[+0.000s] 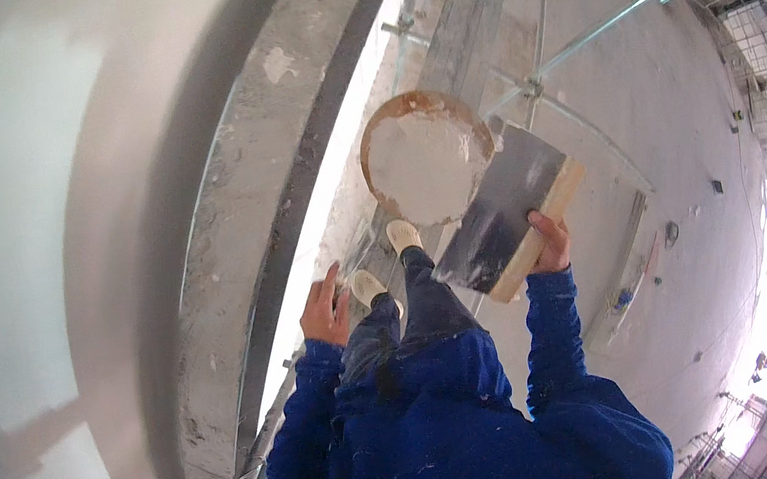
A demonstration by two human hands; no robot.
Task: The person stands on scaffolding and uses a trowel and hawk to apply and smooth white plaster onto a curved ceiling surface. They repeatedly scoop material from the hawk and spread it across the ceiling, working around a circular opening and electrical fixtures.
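Note:
My right hand [552, 247] is closed around the pale wooden edge of a broad, dark rectangular plastering blade [506, 194]. Whitish smears mark the blade's face, and it is tilted beside a round tub [426, 100]. Pale grey plaster [422, 164] lies within the tub's brown-stained rim. On the left, my left hand [324, 310] hangs near the concrete ledge with its fingers apart; nothing shows in it.
My feet in pale shoes [403, 234] stand on narrow planks [467, 12] raised above a grey floor [662, 142]. Scaffold tubes [597, 31] cross on the right. A concrete beam [254, 129] and a smooth, partly white-coated wall [12, 261] run along the left.

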